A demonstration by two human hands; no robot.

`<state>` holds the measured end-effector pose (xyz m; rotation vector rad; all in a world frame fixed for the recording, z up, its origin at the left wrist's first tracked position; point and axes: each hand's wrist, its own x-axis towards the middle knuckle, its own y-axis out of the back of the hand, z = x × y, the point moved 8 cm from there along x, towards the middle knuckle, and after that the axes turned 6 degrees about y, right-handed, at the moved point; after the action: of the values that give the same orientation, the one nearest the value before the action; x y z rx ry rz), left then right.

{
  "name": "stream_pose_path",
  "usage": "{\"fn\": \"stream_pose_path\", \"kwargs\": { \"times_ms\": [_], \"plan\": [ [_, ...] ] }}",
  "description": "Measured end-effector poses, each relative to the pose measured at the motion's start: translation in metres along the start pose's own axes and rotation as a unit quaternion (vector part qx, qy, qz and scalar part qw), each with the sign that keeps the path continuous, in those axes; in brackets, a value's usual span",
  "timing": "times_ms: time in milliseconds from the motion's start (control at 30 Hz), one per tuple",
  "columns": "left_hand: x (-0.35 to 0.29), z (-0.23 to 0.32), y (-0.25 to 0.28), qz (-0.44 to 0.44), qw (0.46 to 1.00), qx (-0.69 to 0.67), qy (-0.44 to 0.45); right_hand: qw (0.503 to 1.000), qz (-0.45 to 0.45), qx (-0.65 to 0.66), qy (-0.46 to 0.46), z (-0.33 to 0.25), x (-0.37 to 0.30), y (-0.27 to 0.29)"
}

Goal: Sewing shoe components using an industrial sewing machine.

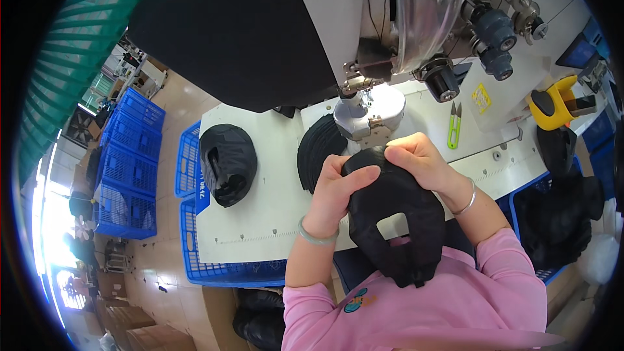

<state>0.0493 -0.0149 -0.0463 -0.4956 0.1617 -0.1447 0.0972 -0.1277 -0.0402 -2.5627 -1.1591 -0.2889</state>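
Both hands grip the upper edge of a black fabric piece [364,211], a rounded, shaped form with a four-sided opening through its middle. My left hand [335,192] pinches its upper left side, thumb lying across the top. On the upper right, my right hand [419,159] presses the edge with thumb and bent fingers. The held edge is close in front of the sewing machine's metal arm end [367,117]; whether it touches the needle area cannot be seen. Left of my left hand lies a stack of curved black strips [317,149].
A glossy black moulded piece [227,166] rests on the white table [263,211] at left. Green thread snips [454,127] lie right of the machine, near a yellow holder [552,105]. Blue crates [188,237] stand below the table's left side; black pieces [559,221] fill another at right.
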Motion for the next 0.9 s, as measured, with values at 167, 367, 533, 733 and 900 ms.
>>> {"fn": "stream_pose_path", "kwargs": {
  "times_ms": [167, 367, 533, 733, 900],
  "plan": [
    [0.003, -0.004, 0.000, -0.048, 0.992, 0.114, -0.004, 1.000, -0.027, 0.007, -0.003, 0.007, -0.003, 0.001],
    [0.000, -0.013, 0.003, -0.084, 0.992, -0.073, 0.053, 0.997, -0.008, 0.066, -0.023, 0.012, -0.008, 0.004],
    [-0.001, -0.016, -0.002, -0.102, 0.991, -0.057, 0.059, 0.995, 0.007, 0.086, -0.044, 0.018, -0.012, 0.007],
    [0.003, -0.017, 0.001, -0.064, 0.994, -0.028, 0.087, 0.996, 0.000, 0.082, -0.042, 0.023, -0.014, 0.012],
    [0.014, -0.027, 0.014, -0.040, 0.965, 0.236, 0.105, 0.993, -0.018, -0.057, -0.097, 0.046, -0.022, 0.023]
  ]
}}
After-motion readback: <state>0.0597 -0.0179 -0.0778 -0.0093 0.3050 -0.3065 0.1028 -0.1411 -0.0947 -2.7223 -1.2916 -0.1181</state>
